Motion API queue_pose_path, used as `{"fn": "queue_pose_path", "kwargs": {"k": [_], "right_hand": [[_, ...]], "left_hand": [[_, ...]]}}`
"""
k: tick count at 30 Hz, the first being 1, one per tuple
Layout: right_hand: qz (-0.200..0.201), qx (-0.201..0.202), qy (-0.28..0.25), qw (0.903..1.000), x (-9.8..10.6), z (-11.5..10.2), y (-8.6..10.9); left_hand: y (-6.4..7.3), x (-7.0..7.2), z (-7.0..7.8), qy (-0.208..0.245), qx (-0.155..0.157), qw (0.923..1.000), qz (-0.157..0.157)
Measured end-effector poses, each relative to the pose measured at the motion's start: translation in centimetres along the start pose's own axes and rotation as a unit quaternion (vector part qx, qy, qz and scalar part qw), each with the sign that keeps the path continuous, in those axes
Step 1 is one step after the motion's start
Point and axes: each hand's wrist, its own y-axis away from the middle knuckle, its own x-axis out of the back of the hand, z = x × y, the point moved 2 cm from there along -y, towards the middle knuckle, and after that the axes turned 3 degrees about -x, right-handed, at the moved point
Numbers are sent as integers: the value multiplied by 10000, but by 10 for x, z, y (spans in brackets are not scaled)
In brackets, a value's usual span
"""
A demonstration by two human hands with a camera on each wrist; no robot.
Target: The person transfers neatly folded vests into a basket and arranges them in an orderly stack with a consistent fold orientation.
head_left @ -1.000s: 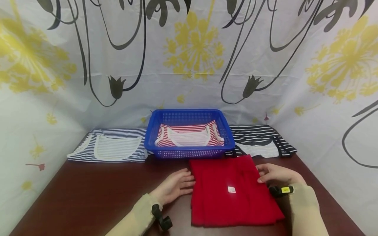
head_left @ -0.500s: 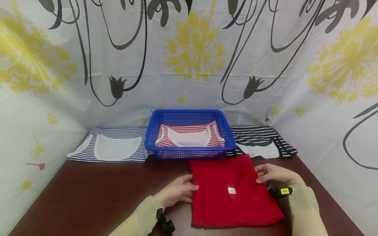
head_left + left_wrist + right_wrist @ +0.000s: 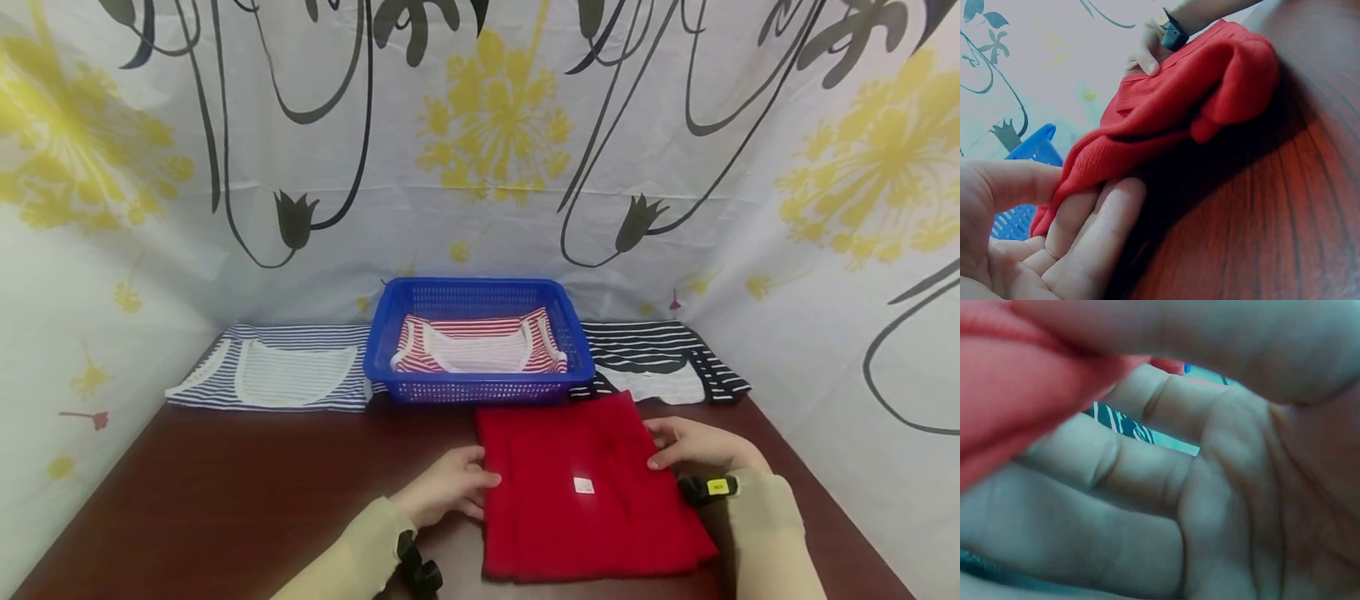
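Note:
A folded red garment (image 3: 555, 525) with a small white label (image 3: 583, 485) lies at the front of the table, right of centre. My left hand (image 3: 448, 487) pinches its left edge, thumb on top and fingers beneath. In the left wrist view that edge of the red cloth (image 3: 1094, 165) is lifted off the wood between thumb and fingers. On the opposite side my right hand (image 3: 705, 443) pinches the upper right edge. The right wrist view shows red cloth (image 3: 1010, 394) caught between the thumb and the curled fingers (image 3: 1066, 450).
Behind the garment stands a blue plastic basket (image 3: 480, 379) holding a red-and-white striped garment (image 3: 487, 352). A blue-and-white striped garment (image 3: 296, 375) lies left of it, a black-and-white striped one (image 3: 648, 354) right. Patterned cloth (image 3: 495, 233) hangs around the dark wooden table (image 3: 285, 483).
My left hand, relaxed beside the garment a second ago, has closed its thumb over the left edge and now pinches it. The right hand keeps its hold in nearly the same place.

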Motion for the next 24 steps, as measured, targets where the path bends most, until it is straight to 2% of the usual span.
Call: {"fn": "queue_pose_path", "kwargs": {"k": [7, 12, 18, 24], "right_hand": [[-24, 162, -26, 9999, -3, -12, 1], [-68, 214, -70, 9997, -6, -20, 4], [-38, 326, -91, 9994, -10, -29, 10], [46, 311, -122, 9994, -18, -38, 18]], "left_hand": [[0, 4, 1, 270, 62, 9994, -184], [0, 6, 2, 467, 98, 9978, -459], [3, 6, 9, 596, -14, 9956, -728], [7, 3, 16, 644, 16, 9945, -829]]}}
